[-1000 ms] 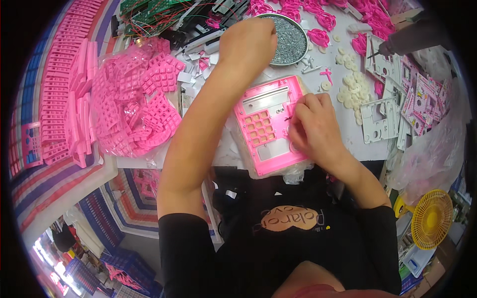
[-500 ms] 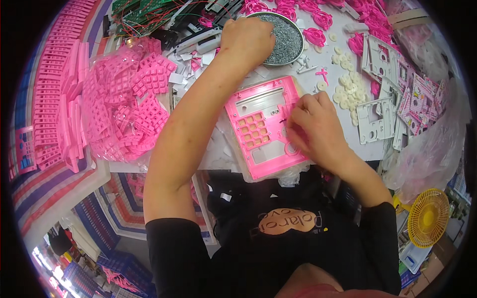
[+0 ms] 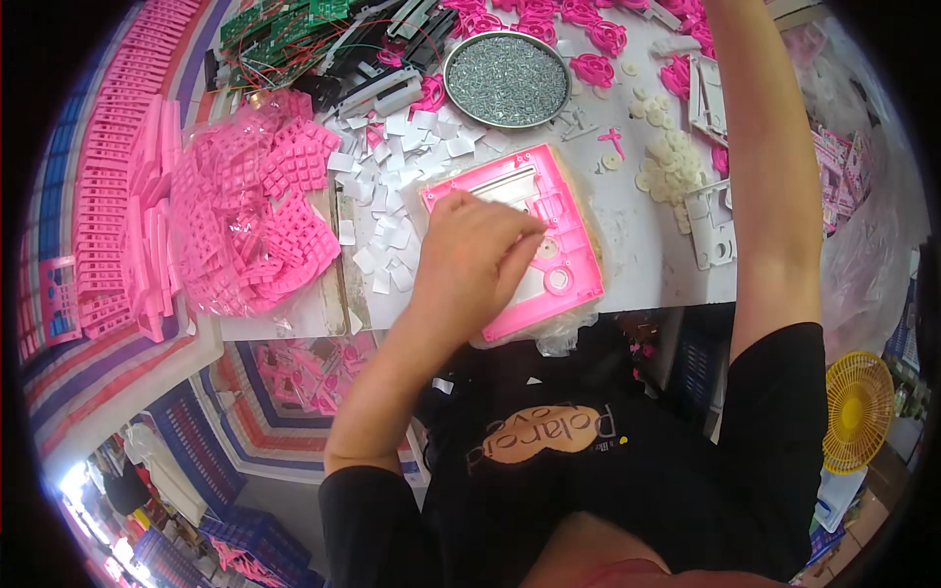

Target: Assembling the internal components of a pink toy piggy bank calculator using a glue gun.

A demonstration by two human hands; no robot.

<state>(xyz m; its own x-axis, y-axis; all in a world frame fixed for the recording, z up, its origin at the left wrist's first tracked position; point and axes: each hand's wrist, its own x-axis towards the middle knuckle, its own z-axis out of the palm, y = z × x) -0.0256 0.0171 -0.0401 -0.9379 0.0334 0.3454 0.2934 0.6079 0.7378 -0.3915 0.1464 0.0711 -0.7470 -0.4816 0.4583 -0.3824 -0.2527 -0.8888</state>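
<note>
A pink plastic casing panel (image 3: 580,240) with cut-outs and small posts lies on a padded, plastic-wrapped block (image 3: 559,328) near the table's front edge. Over its left part is my left hand (image 3: 475,257), fingertips pinched together just above the panel; whatever they hold is too small or hidden to make out. My hand covers the panel's square key openings. At the right my right forearm (image 3: 774,167) stretches to the far side, and its hand lies beyond the top edge of the picture. Behind the panel stands a round metal dish (image 3: 507,80) full of small screws.
Left are a clear bag of pink keypads (image 3: 250,211), stacked pink parts (image 3: 147,216) and scattered white paper squares (image 3: 392,235). Green circuit boards (image 3: 279,34) with wires lie at the back left. White discs (image 3: 671,167) and white plates (image 3: 713,230) lie right, near a yellow fan (image 3: 857,412).
My left hand has come back from the screw dish to the panel. My right hand has left the panel and reached far forward, out of the picture. The view has shifted slightly.
</note>
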